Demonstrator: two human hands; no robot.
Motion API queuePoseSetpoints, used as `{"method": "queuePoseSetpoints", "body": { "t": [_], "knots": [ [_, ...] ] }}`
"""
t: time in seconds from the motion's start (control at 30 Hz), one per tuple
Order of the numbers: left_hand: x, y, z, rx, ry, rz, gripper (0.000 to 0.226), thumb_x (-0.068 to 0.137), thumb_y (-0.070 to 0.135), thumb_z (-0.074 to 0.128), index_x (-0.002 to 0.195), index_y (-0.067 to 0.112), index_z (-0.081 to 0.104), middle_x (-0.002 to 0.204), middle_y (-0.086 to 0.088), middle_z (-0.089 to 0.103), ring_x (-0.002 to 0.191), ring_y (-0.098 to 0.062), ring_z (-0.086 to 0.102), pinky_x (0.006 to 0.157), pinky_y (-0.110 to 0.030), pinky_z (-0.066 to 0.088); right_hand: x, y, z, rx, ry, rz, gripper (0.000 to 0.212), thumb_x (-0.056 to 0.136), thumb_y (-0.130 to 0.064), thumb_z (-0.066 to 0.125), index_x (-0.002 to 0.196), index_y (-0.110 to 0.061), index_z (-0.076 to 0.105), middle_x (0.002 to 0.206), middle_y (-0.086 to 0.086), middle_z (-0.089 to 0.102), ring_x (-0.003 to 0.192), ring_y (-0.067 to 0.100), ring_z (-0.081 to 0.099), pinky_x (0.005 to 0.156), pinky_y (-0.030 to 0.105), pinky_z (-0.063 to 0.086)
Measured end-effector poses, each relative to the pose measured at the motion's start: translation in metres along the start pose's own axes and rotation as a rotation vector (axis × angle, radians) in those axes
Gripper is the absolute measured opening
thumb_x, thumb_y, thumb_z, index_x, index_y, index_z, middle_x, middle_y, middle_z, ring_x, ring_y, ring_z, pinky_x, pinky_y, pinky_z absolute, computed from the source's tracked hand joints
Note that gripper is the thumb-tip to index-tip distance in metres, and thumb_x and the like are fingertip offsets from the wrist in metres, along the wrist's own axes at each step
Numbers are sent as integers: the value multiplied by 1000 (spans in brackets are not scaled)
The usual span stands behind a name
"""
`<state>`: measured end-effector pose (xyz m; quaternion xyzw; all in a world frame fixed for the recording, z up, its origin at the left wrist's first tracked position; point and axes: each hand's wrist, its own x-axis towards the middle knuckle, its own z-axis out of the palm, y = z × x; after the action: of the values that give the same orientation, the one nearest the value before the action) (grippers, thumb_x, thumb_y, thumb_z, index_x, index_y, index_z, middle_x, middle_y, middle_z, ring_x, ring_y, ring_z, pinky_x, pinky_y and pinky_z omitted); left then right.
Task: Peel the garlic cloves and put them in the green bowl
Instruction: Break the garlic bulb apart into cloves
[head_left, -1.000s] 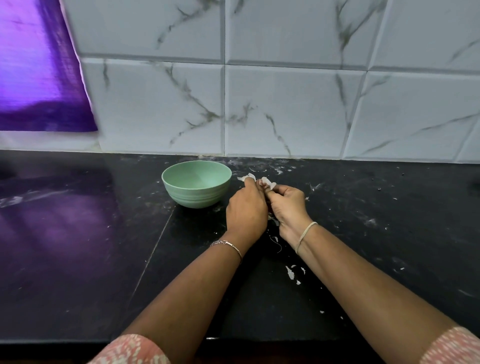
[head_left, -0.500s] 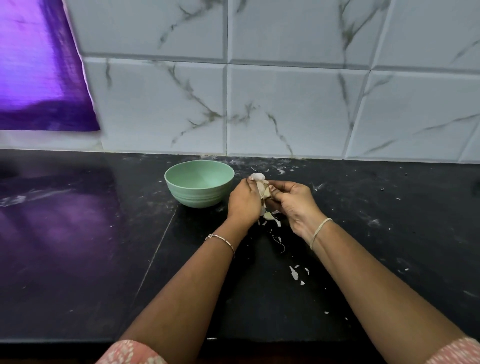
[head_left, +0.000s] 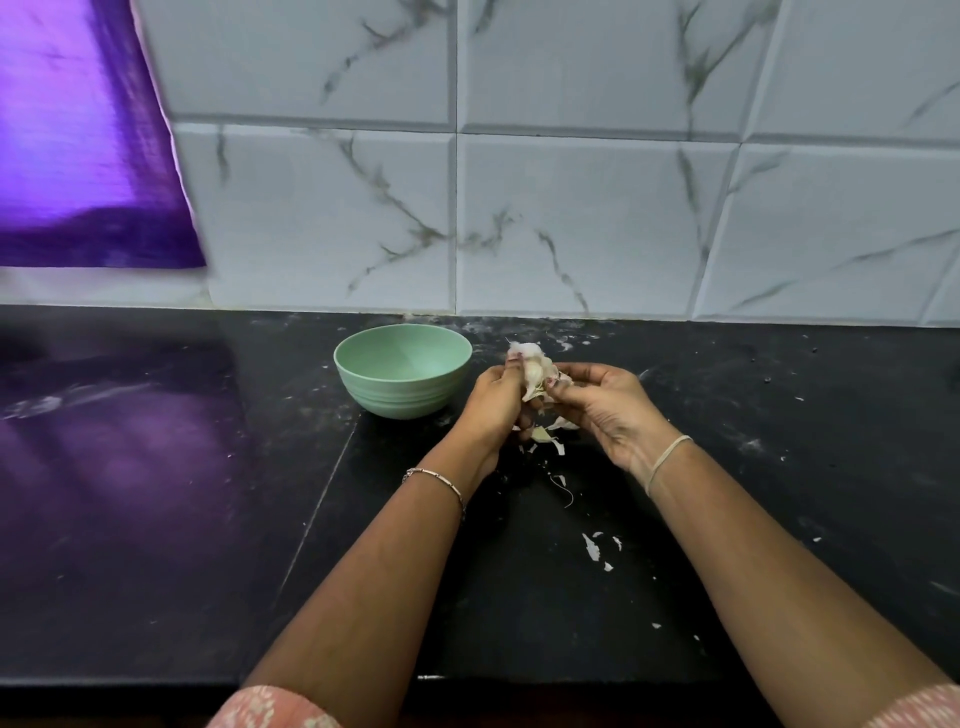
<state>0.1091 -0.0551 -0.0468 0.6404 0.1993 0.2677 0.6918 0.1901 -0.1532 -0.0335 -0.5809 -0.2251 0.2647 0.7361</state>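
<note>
The green bowl (head_left: 403, 370) stands on the black counter near the tiled wall and looks empty. Just right of it, both hands hold a white garlic bulb (head_left: 532, 370) with loose papery skin, a little above the counter. My left hand (head_left: 493, 402) grips the bulb from the left, thumb up against its top. My right hand (head_left: 602, 408) pinches the bulb's right side with its fingertips. Torn skin pieces (head_left: 543, 435) lie on the counter right under the hands. The lower part of the bulb is hidden by the fingers.
The black counter (head_left: 779, 467) carries scattered white skin flakes (head_left: 592, 548) between my forearms and dusty smears near the wall. A marbled tile wall (head_left: 571, 208) rises behind. A purple sheet (head_left: 78, 156) hangs at the upper left and reflects on the counter.
The hands have lifted the garlic slightly and turned it; more of the white bulb shows above the fingers. My right hand has rolled palm-up. More skin lies beneath the hands.
</note>
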Motion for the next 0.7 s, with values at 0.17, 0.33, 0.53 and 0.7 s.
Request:
{"method": "queuePoseSetpoints", "body": {
  "t": [0.17,0.33,0.53,0.7],
  "knots": [
    [-3,0,-4,52,-19,-2,40,83,41,74,99,8,57,77,-7,63,43,-5,45,40,-18,37,-1,-2,1,-16,27,-9,18,80,11,68,89,-5,66,79,9,69,70,16,67,62,21,58],
    [2,-3,-4,93,22,27,27,88,29,70,96,9,53,76,-6,63,42,-2,49,42,-17,38,0,-3,-1,-63,19,-8,25,79,15,63,96,-3,67,79,10,70,65,15,66,60,20,56],
    [6,-5,-4,173,102,76,36,98,43,51,104,9,62,73,-3,62,56,-11,53,54,-24,44,2,-4,-3,-164,14,-9,29,74,18,65,91,-6,70,80,8,70,66,13,67,57,21,55],
    [6,2,-8,72,186,102,41,99,47,46,107,8,57,75,-5,52,68,-19,55,61,-31,50,2,-2,-9,-384,11,-80,29,69,18,71,84,-8,71,79,11,70,64,13,65,58,18,55]
  ]
}}
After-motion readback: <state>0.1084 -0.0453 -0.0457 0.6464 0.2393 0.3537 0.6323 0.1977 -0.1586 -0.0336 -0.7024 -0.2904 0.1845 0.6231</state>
